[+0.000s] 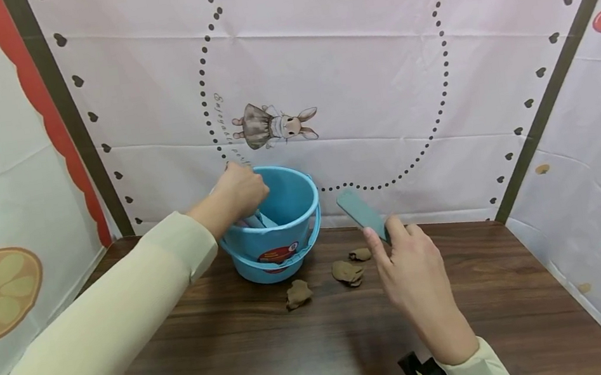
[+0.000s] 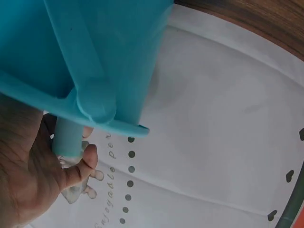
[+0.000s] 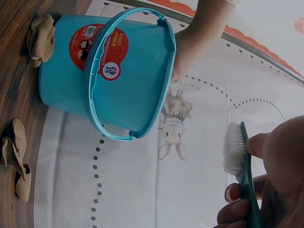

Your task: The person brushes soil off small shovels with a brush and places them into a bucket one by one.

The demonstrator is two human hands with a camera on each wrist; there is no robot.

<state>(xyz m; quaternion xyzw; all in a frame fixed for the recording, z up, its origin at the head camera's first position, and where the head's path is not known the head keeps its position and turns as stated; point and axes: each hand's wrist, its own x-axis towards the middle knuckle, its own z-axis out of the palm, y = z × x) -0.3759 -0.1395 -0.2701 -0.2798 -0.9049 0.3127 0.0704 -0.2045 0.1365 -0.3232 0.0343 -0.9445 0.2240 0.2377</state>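
A blue plastic bucket (image 1: 246,242) with a red label stands upright at the back of the table, its handle hanging in front. My left hand (image 1: 239,191) is over the bucket's left rim; in the left wrist view its curled fingers hold a pale blue cylindrical handle (image 2: 68,137), whose other end is hidden. Pale blue and pinkish surfaces show inside the bucket, too small to identify. To the right of the bucket, my right hand (image 1: 413,271) grips a teal brush (image 1: 362,213) above the table. White bristles (image 3: 233,151) show in the right wrist view.
Brown crumpled pieces lie on the dark wooden table (image 1: 278,357): one lump (image 1: 298,293) before the bucket, another lump (image 1: 348,273) and a smaller piece (image 1: 360,255) to its right. A printed fabric backdrop (image 1: 367,88) rises close behind, with side panels left and right.
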